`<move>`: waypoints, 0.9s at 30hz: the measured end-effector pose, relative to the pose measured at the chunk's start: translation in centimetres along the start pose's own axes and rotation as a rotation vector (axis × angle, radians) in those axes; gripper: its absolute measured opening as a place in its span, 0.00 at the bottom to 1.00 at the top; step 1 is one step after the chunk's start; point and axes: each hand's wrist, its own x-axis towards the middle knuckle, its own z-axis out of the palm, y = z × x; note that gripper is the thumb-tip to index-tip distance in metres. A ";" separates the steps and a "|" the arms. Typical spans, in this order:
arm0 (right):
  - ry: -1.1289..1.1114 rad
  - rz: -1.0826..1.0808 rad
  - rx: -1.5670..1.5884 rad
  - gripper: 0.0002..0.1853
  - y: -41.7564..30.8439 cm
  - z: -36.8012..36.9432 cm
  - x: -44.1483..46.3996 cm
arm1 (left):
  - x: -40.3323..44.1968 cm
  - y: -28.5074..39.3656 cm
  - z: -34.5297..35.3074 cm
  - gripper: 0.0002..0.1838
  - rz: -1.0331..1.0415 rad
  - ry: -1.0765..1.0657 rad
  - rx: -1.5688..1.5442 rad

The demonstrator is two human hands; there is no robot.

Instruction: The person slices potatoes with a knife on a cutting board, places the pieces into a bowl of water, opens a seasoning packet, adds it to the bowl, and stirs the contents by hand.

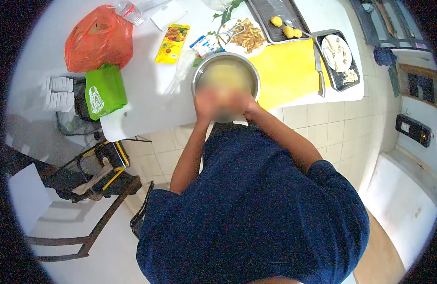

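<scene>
A round metal bowl (256, 78) stands at the table's near edge, with something pale yellow inside that is too blurred to name. My left hand (206, 104) is at the bowl's near left side, and my right hand (242, 103) is at its near right side. Both reach over the rim, close together. Blur covers the fingers of both hands, so whether they grip anything does not show. Right of the bowl lies a yellow cutting mat (287, 71), with a knife (319, 71) along its right edge.
Behind the bowl is a plate of brownish peelings (247, 38). A dark tray (280, 23) holds a few potatoes (288, 31). Another tray (344, 85) with a white plate stands far right. A red plastic bag (100, 40), green bag (106, 92) and yellow packet (173, 43) lie left.
</scene>
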 end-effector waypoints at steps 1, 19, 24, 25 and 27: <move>0.008 0.009 -0.030 0.13 0.0 0.2 -0.1 | 0.0 0.0 0.0 0.09 0.005 -0.003 -0.005; -0.022 -0.029 -0.045 0.15 1.6 -0.1 1.3 | 0.3 -1.1 0.2 0.11 0.071 -0.006 0.036; 0.015 -0.010 0.100 0.13 -0.1 -0.3 0.4 | 0.4 0.2 -0.1 0.10 -0.072 -0.041 0.048; 0.017 -0.020 0.042 0.14 0.0 -0.1 0.4 | 0.3 0.7 0.0 0.10 -0.088 -0.033 0.037; 0.027 -0.043 -0.072 0.14 0.4 -0.1 0.4 | 0.2 1.2 0.3 0.10 -0.120 -0.023 0.014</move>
